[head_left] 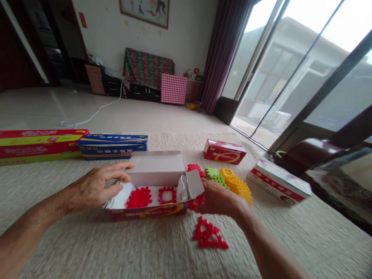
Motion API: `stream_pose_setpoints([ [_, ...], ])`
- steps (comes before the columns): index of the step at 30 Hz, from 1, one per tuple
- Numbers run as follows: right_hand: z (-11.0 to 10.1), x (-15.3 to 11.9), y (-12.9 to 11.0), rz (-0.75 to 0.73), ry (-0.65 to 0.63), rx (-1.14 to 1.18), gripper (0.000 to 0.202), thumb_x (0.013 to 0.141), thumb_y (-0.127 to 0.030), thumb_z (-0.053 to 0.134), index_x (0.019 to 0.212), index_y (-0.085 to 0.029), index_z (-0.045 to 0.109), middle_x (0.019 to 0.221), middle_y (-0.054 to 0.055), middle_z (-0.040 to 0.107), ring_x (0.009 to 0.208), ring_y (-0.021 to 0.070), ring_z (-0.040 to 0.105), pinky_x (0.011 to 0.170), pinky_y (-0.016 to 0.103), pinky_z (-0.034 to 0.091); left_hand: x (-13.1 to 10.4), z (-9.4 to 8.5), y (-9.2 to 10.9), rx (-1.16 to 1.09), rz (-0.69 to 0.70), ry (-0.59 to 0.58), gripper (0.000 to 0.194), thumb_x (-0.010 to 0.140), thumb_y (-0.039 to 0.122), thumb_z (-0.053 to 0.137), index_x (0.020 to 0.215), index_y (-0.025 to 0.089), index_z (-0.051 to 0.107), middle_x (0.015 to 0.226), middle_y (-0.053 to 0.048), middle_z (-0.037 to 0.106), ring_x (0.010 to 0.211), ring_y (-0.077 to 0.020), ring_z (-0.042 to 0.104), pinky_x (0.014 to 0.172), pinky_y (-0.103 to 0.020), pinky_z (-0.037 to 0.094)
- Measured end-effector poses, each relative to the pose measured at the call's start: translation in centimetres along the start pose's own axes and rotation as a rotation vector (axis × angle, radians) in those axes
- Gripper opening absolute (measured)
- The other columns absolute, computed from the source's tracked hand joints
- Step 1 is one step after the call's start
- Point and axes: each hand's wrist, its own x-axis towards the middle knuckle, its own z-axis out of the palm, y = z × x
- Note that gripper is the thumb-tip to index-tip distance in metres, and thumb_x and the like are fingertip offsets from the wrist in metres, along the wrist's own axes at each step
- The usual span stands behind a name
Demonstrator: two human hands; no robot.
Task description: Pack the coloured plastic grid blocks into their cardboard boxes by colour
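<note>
An opened red cardboard box (151, 212), its lid raised at the back, stands in front of me with white paper inside. On the paper lie red interlocking plastic tiles (139, 197) and a red frame-shaped tile (167, 195). My left hand (99, 186) is at the box's left end, fingers stretched and apart, thumb near the white paper (119, 197). Beyond the right side flap (195, 185), my right hand (216, 197) reaches down among red tiles; its fingertips are hidden. Two red triangular tiles (210, 234) lie nearer me.
Green tiles (215, 176) and a row of yellow tiles (236, 184) lie right of the box. A small red box (224, 152) and a white-and-red box (279, 183) stand farther right. Blue (114, 147) and red-green boxes (43, 145) stand at the back left on the quilted cover (139, 252).
</note>
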Motion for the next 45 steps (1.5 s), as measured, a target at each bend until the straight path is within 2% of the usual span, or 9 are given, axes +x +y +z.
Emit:
stream_pose_setpoints([
  [4, 0.7, 0.1, -1.2, -0.03, -0.018, -0.021, 0.046, 0.069, -0.019, 0.066, 0.115, -0.018, 0.061, 0.118, 0.013, 0.064, 0.108, 0.0283, 0.059, 0.092, 0.034, 0.045, 0.0, -0.3, 0.3, 0.0, 0.006, -0.025, 0.021, 0.08, 0.028, 0.048, 0.083, 0.022, 0.067, 0.138, -0.004, 0.055, 0.127, -0.0222, 0.051, 0.108, -0.034, 0.036],
  [8, 0.3, -0.1, -0.7, -0.047, -0.006, -0.015, 0.037, 0.072, -0.019, 0.063, 0.109, -0.018, 0.062, 0.112, 0.013, 0.065, 0.102, 0.0259, 0.061, 0.088, 0.035, 0.047, 0.0, -0.5, 0.5, -0.015, -0.001, -0.011, 0.02, 0.078, 0.025, 0.048, 0.082, 0.021, 0.067, 0.137, -0.004, 0.056, 0.125, -0.0226, 0.053, 0.107, -0.035, 0.038],
  [14, -4.8, -1.5, 2.4, 0.199, 0.238, -0.221, 0.023, 0.071, -0.028, 0.066, 0.091, -0.019, 0.062, 0.089, 0.009, 0.065, 0.076, 0.021, 0.062, 0.069, 0.035, 0.048, 0.1, -0.6, 0.6, -0.034, 0.016, -0.006, 0.022, 0.077, 0.022, 0.048, 0.082, 0.021, 0.069, 0.137, -0.005, 0.056, 0.125, -0.0229, 0.053, 0.106, -0.036, 0.039],
  [18, -7.3, 0.0, -1.3, -0.04, 0.359, -0.067, 0.036, 0.076, -0.037, 0.066, 0.109, -0.023, 0.06, 0.104, 0.006, 0.065, 0.088, 0.0195, 0.062, 0.077, 0.033, 0.048, 0.1, -0.6, 0.5, -0.032, 0.022, -0.004, 0.022, 0.077, 0.021, 0.048, 0.082, 0.021, 0.069, 0.136, -0.006, 0.056, 0.125, -0.0234, 0.052, 0.107, -0.036, 0.039],
  [22, -5.8, 3.1, -6.5, -0.153, 0.143, -0.015, 0.029, 0.073, -0.028, 0.069, 0.1, -0.02, 0.064, 0.097, 0.005, 0.064, 0.084, 0.0165, 0.06, 0.074, 0.029, 0.046, 0.1, -0.6, 0.5, -0.02, 0.018, -0.005, 0.022, 0.079, 0.023, 0.047, 0.082, 0.021, 0.069, 0.136, -0.005, 0.056, 0.126, -0.0227, 0.052, 0.107, -0.036, 0.039],
  [25, -3.8, 4.4, -7.7, -0.126, 0.053, -0.038, 0.023, 0.071, -0.026, 0.069, 0.093, -0.018, 0.065, 0.093, 0.005, 0.064, 0.079, 0.0157, 0.058, 0.068, 0.028, 0.044, 0.1, -0.5, 0.5, -0.017, 0.034, 0.0, 0.023, 0.079, 0.023, 0.047, 0.083, 0.021, 0.069, 0.136, -0.006, 0.056, 0.126, -0.0224, 0.052, 0.107, -0.036, 0.039],
  [34, -4.4, 3.0, -5.6, -0.052, 0.201, -0.017, 0.024, 0.075, -0.024, 0.065, 0.098, -0.02, 0.062, 0.101, 0.006, 0.062, 0.082, 0.0158, 0.058, 0.073, 0.029, 0.044, 0.1, -0.7, 0.8, -0.031, 0.02, -0.006, 0.024, 0.078, 0.022, 0.047, 0.083, 0.021, 0.07, 0.136, -0.006, 0.056, 0.126, -0.0232, 0.052, 0.107, -0.036, 0.039],
  [40, -5.7, 1.4, -0.7, 0.073, 0.375, -0.082, 0.011, 0.077, -0.022, 0.062, 0.087, -0.02, 0.064, 0.089, 0.004, 0.066, 0.079, 0.0172, 0.06, 0.072, 0.03, 0.042, 0.1, -0.4, 0.6, -0.036, -0.002, 0.006, 0.02, 0.078, 0.026, 0.049, 0.081, 0.022, 0.068, 0.137, -0.004, 0.056, 0.126, -0.0237, 0.052, 0.108, -0.034, 0.037],
  [45, -4.6, 0.7, 2.3, 0.161, 0.264, -0.098, 0.019, 0.076, -0.013, 0.059, 0.092, -0.018, 0.067, 0.093, 0.007, 0.067, 0.086, 0.0184, 0.06, 0.077, 0.03, 0.041, 0.0, 0.1, 0.1, -0.021, -0.007, 0.022, 0.018, 0.079, 0.031, 0.051, 0.08, 0.024, 0.068, 0.137, -0.002, 0.056, 0.126, -0.0246, 0.052, 0.108, -0.033, 0.036],
])
